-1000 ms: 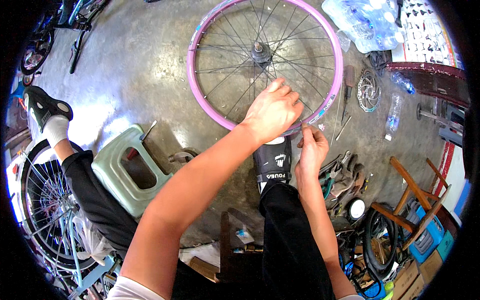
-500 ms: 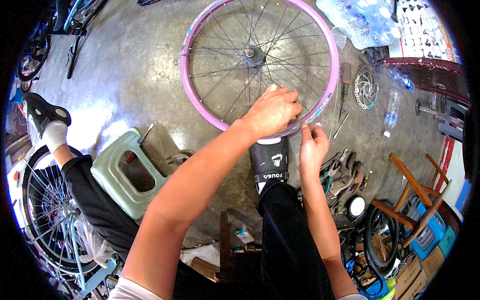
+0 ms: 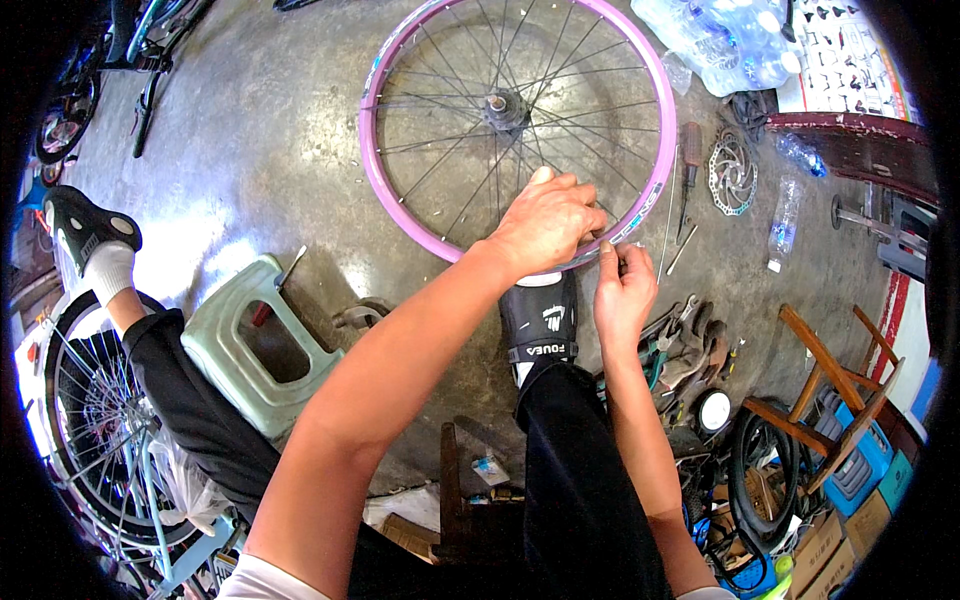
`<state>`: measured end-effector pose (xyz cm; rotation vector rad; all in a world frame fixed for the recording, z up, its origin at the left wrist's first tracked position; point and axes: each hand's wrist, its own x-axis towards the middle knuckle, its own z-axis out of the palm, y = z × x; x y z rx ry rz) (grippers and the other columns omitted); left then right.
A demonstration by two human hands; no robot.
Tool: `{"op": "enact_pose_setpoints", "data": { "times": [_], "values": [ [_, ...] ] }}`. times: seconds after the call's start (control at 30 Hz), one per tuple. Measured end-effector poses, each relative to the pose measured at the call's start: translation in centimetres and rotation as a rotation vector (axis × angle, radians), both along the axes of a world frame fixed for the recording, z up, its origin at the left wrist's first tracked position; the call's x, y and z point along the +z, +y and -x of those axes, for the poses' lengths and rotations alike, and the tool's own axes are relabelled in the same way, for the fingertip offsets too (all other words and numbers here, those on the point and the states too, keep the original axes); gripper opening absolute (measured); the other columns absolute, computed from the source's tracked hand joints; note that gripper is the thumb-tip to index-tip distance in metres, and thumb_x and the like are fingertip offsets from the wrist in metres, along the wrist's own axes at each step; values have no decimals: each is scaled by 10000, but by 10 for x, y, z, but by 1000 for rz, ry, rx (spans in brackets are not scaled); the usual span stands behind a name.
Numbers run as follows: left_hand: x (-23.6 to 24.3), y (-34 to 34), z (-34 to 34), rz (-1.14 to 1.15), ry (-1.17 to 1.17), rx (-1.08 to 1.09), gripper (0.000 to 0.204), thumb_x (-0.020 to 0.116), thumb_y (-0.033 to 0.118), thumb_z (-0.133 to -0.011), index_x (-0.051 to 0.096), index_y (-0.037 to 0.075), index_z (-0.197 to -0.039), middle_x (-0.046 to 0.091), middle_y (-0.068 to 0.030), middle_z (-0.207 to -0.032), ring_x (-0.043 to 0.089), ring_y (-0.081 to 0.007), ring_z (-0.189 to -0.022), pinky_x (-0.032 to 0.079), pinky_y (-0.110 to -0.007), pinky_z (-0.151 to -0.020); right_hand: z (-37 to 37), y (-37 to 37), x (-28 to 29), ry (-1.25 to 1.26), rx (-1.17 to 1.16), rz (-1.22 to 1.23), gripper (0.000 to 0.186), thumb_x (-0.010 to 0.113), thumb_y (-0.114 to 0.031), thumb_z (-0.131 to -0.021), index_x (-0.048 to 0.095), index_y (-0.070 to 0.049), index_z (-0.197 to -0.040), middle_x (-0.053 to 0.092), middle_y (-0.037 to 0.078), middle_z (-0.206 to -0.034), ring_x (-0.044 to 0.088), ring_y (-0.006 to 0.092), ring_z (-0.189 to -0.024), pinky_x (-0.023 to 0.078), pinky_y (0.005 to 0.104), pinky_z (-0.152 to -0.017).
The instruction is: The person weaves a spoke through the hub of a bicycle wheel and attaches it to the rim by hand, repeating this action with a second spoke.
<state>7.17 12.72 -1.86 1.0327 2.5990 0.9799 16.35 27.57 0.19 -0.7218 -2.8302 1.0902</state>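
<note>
A pink bicycle wheel rim with dark spokes and a black hub lies over the floor, its near edge at my black right shoe. My left hand is closed over the spokes just inside the near rim, fingertips curled under; what they grip is hidden. At the rim's outside, slightly rightward, my right hand pinches at the edge, holding something too small to make out. A screwdriver and a brake rotor lie right of the wheel.
A green plastic stool is left of my leg. Pliers and wrenches, water bottles, an overturned wooden stool and coiled tyres crowd the right. Bicycles stand upper left; another wheel is lower left.
The view has shifted a little, and the pink wheel sits slightly further left in it than a second ago. Both hands remain at the near rim, with only small finger movements.
</note>
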Motion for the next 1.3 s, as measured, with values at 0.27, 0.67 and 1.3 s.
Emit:
{"op": "enact_pose_setpoints", "data": {
  "times": [0.27, 0.67, 1.3],
  "values": [
    [1, -2, -1, 56, 9, -25, 89, 684, 227, -864, 747, 168, -889, 602, -41, -932, 586, -260, -986, 423, -448, -854, 0, -1, 3, -10, 0, 6, 257, 692, -215, -951, 681, 39, -914, 627, 182, -852, 615, 342, -767, 482, 432, -728],
    [4, -1, 1, 22, -44, -10, 186, 752, 209, -814, 720, 172, -993, 600, -35, -935, 592, -260, -1003, 434, -466, -863, -6, 0, -9, -68, -131, 253, 275, 682, -225, -979, 689, 49, -951, 619, 105, -818, 567, 224, -750, 461, 359, -714],
    [11, 1, -1, 51, -45, 1, 132, 707, 250, -855, 756, 168, -947, 601, -48, -926, 583, -256, -983, 422, -461, -859, -3, 1, 3, -14, 114, -70, 251, 661, -227, -974, 658, 22, -947, 614, 202, -906, 616, 411, -838, 482, 481, -772]
  ]
}}
